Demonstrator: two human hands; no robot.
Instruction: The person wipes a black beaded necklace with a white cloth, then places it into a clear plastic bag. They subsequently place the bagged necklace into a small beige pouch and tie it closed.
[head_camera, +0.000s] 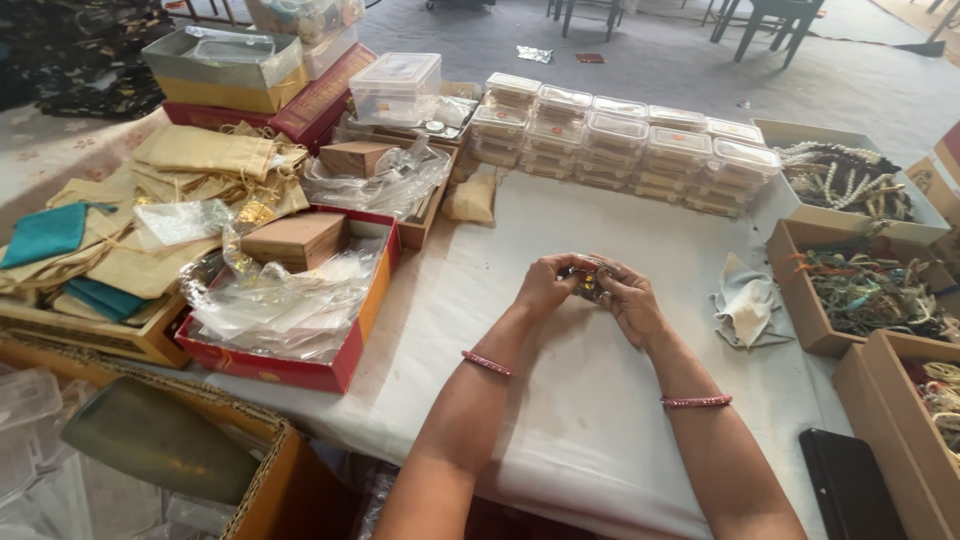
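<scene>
1. Bracelet (588, 281), a small beaded piece with gold and dark bits, sits pinched between both hands above the white table (560, 420); most of it is hidden by the fingers, so its exact kind is hard to tell.
2. Left hand (545, 285) is curled shut on the bracelet from its own side, and the right hand (630, 305) is closed on it from the other, fingertips meeting over it.
3. Judging progress: the piece is in the hands, not in any box, so this one looks unfinished. Many clear boxes already stand stacked with something small inside, which suggests a good share is packed, while the cartons of loose beads suggest plenty remains.
4. Far to the left of the left hand lies a pile of cloth pouches (150, 200), beige and teal.
5. Nearer, left of the left hand, a red tray (345, 350) holds crumpled clear plastic bags and a wooden box (297, 240).
6. Beyond both hands, at the back of the table, stand the rows of clear boxes (620, 145), lids on.
7. Just right of the right hand lies a crumpled grey cloth (745, 305).
8. Further right, a pale carton (850, 185) holds white and dark bead strings, and a brown carton (810, 300) holds tangled coloured bead strings.
</scene>
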